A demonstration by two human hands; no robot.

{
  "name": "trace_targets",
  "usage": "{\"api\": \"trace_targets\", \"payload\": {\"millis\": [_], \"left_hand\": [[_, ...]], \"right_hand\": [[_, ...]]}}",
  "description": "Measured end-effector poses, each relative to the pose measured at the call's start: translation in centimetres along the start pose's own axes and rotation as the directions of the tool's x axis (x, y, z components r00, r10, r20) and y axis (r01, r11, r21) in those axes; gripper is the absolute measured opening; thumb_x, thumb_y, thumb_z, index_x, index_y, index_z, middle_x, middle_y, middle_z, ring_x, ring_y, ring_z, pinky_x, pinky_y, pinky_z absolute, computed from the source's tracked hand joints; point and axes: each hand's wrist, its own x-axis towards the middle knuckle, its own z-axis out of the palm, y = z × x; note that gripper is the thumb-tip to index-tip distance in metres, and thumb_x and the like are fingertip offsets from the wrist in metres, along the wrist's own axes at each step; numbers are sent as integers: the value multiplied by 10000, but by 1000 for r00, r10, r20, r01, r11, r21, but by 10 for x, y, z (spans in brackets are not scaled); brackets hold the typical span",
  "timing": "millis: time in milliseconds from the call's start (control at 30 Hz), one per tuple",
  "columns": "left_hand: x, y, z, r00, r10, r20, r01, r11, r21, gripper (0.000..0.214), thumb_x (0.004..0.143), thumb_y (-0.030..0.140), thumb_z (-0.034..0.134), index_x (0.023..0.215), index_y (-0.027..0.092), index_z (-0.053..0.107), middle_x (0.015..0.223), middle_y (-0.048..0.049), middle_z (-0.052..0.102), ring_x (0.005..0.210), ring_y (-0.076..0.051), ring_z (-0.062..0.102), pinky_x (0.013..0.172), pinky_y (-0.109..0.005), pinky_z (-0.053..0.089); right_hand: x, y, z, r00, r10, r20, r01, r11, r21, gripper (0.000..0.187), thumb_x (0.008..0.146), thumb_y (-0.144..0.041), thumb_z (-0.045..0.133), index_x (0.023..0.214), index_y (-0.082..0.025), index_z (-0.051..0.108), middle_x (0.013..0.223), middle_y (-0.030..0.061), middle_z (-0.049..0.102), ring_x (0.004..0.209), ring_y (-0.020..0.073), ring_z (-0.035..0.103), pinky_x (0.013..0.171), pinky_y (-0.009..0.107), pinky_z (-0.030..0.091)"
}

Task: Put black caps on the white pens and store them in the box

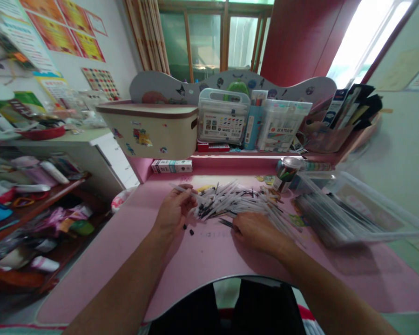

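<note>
Pinching a white pen [182, 189] — long axis toward far-left — the left hand [172, 211] touches the pen pile [240, 200]; right hand [255, 231] clasps a dark pen [226, 223] pointing left.

A cream storage box [150, 130] with stickers stands at the back of the pink bench [202, 260], beside two clear marker cases [223, 122]. A small white carton [172, 165] lies below it. A clear plastic tray [370, 209] sits at the right, a tin [285, 173] just beside it, and cluttered shelves [38, 195] stand left.
</note>
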Motion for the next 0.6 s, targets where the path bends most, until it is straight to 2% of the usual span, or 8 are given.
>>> {"api": "trace_targets", "payload": {"millis": [167, 333, 600], "left_hand": [[0, -1, -1, 999, -27, 35, 28, 1000, -15, 192, 713, 54, 670, 880, 131, 614, 727, 9, 667, 546, -63, 600, 553, -156, 537], [1, -1, -1, 998, -33, 49, 33, 999, -11, 193, 728, 60, 681, 891, 137, 611, 735, 10, 671, 550, -60, 605, 552, -148, 541], [0, -4, -2, 998, -52, 36, 49, 996, 75, 218, 714, 128, 756, 890, 142, 629, 737, 4, 675, 565, -75, 612, 512, -156, 522]], "right_hand": [[1, 2, -1, 996, 36, -88, -33, 999, 36, 244, 839, -201, 532, 940, -168, 751, 949, 126, 750, 895, 259, 689, 707, 310, 442], [1, 2, 0, 998, 58, -24, -58, 998, 5, 261, 834, -189, 518, 918, -157, 762, 931, 138, 755, 874, 255, 695, 715, 313, 458], [5, 1, 4, 996, 82, -47, -82, 996, 19, 276, 825, -153, 507, 929, -145, 763, 936, 156, 752, 876, 271, 694, 709, 329, 453]]}}
